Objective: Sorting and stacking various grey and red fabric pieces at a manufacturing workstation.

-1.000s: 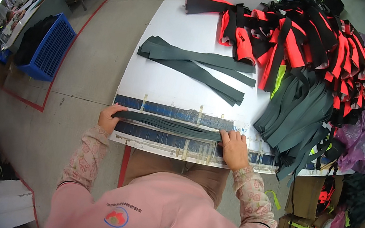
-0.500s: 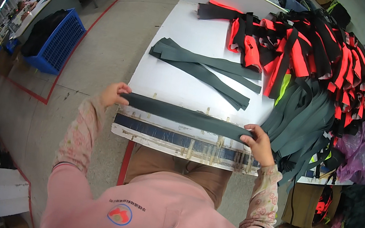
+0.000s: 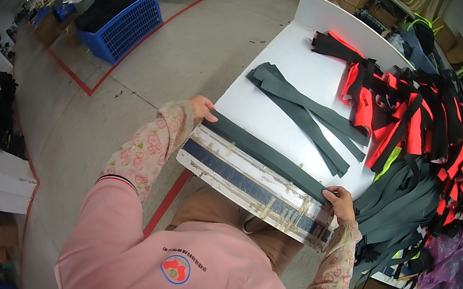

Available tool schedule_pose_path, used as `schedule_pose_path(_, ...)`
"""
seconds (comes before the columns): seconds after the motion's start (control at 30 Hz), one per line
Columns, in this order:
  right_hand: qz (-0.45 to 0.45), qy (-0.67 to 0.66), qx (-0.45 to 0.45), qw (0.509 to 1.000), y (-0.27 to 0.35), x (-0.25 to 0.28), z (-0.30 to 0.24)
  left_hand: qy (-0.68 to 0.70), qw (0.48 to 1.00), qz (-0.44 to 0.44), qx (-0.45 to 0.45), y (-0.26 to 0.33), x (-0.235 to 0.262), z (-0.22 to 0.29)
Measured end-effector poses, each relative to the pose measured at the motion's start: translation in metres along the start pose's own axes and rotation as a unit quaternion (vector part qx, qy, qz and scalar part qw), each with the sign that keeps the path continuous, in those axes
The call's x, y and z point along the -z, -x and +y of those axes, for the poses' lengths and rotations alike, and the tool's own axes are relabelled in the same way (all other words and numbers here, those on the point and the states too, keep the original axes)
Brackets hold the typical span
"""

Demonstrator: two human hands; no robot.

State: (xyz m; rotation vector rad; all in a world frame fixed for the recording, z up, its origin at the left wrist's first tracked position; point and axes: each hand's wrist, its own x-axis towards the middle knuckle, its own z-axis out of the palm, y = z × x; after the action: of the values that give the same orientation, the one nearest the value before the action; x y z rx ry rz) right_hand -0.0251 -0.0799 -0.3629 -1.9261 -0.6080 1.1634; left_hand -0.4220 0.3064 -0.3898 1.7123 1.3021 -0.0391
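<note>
A long dark grey-green fabric strip point(image 3: 269, 155) stretches along the front part of the white table. My left hand point(image 3: 203, 108) grips its left end, fingers closed at the table's left edge. At the strip's other end, my right hand point(image 3: 341, 203) pinches it between thumb and fingers. Beyond this strip, several similar strips point(image 3: 300, 110) lie crossed and overlapping on the white tabletop point(image 3: 285, 53). A thick bundle of the same strips point(image 3: 399, 192) drapes over the table to the right of my right hand.
Red and black fabric pieces point(image 3: 417, 119) are heaped at the table's far right, beside a purple plastic bag point(image 3: 453, 252). Worn tape covers the table's front edge point(image 3: 249, 186). A blue crate point(image 3: 121, 27) with dark cloth stands on the floor at the left.
My view has turned, so the table appears more slanted and farther right. Both hands still hold the strip's ends, and it now runs straighter along the front of the table.
</note>
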Motion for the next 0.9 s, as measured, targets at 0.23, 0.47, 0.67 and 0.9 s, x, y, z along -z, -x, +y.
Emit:
schedule_pose_path(0.23,-0.002,0.002,0.032,0.999,-0.004,-0.005,-0.003,0.044,0.999,0.003,0.005,0.004,0.001,-0.005)
schedule_pose_path(0.47,-0.011,0.035,0.080,0.996,-0.014,-0.001,0.006,0.008,1.000,0.018,0.004,0.018,0.002,0.004)
schedule_pose_path(0.67,-0.004,0.041,0.089,0.995,-0.017,-0.002,0.009,-0.045,0.997,0.066,0.006,0.019,0.000,0.005)
schedule_pose_path(0.9,-0.006,0.056,0.076,0.996,-0.016,-0.004,0.006,-0.071,0.994,0.080,0.002,0.019,-0.001,0.005)
